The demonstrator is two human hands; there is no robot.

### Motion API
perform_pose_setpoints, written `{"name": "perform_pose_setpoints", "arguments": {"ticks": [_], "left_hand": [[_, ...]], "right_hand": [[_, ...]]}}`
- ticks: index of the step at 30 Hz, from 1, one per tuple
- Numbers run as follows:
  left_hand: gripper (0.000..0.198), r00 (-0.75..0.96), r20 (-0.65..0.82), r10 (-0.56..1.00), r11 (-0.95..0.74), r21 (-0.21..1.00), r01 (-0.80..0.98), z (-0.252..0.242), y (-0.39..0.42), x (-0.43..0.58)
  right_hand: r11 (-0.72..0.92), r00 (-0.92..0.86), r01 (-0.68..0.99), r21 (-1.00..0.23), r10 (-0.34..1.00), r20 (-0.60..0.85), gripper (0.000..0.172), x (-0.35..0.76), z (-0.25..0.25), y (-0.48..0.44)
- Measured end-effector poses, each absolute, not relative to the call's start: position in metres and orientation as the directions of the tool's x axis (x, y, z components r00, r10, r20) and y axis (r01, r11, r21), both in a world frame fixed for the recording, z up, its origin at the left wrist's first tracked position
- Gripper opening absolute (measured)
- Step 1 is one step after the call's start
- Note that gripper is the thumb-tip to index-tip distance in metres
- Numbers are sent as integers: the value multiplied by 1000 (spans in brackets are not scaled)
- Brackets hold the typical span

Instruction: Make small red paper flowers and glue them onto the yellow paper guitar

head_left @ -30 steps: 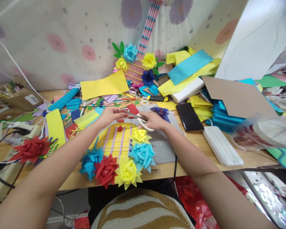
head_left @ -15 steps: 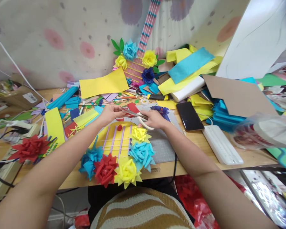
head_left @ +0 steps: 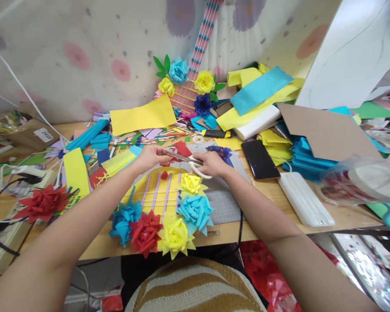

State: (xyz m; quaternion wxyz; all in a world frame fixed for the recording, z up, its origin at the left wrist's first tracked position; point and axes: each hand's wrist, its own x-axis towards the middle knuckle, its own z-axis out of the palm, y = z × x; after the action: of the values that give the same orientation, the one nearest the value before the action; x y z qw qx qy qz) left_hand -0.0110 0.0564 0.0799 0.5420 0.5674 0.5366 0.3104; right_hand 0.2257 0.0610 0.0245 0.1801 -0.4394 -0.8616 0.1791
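Note:
My right hand (head_left: pixel 210 164) is closed on white-handled scissors (head_left: pixel 189 161), blades pointing left. My left hand (head_left: pixel 151 157) pinches a piece of red paper (head_left: pixel 183 149) at the blades. Both hands hover over a yellow paper guitar body (head_left: pixel 156 195) with purple strips, edged by blue, red and yellow paper flowers (head_left: pixel 172 225). A small red scrap (head_left: pixel 164 175) lies on the yellow body.
Coloured paper sheets (head_left: pixel 139 115) and scraps crowd the desk's back. A pink paper guitar with flowers (head_left: pixel 195 73) leans on the wall. A black phone (head_left: pixel 260 159), a white power strip (head_left: pixel 303 198), cardboard (head_left: pixel 325 132) and a glue gun (head_left: pixel 219 151) sit right. A red flower (head_left: pixel 42 203) lies left.
Hands and scissors stay almost in place; the view only shifts slightly.

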Motion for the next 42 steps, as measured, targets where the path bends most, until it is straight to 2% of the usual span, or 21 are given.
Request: {"name": "perform_pose_setpoints", "arguments": {"ticks": [9,14,18,22,26,34,42], "left_hand": [[32,274,-272,922,177,929,325,82,62,-14],[29,290,-327,899,187,888,421,86,65,-16],[32,254,-336,907,205,879,431,86,64,-14],[34,161,-292,943,234,924,303,80,58,-5],[31,118,-315,942,290,938,188,75,55,4],[26,122,-327,937,303,936,181,75,54,12],[27,89,-324,942,303,934,187,70,54,7]], "right_hand": [[554,-554,713,-429,821,140,47,227,29,61],[563,-557,716,-413,817,148,44,228,29,61],[518,-526,666,-538,837,155,42,228,29,62],[399,-395,551,-733,898,192,40,221,25,62],[278,-316,380,-882,936,158,38,208,20,59],[175,-331,56,-983,932,147,43,190,24,59],[175,-259,41,-984,953,159,43,190,25,62]]}}
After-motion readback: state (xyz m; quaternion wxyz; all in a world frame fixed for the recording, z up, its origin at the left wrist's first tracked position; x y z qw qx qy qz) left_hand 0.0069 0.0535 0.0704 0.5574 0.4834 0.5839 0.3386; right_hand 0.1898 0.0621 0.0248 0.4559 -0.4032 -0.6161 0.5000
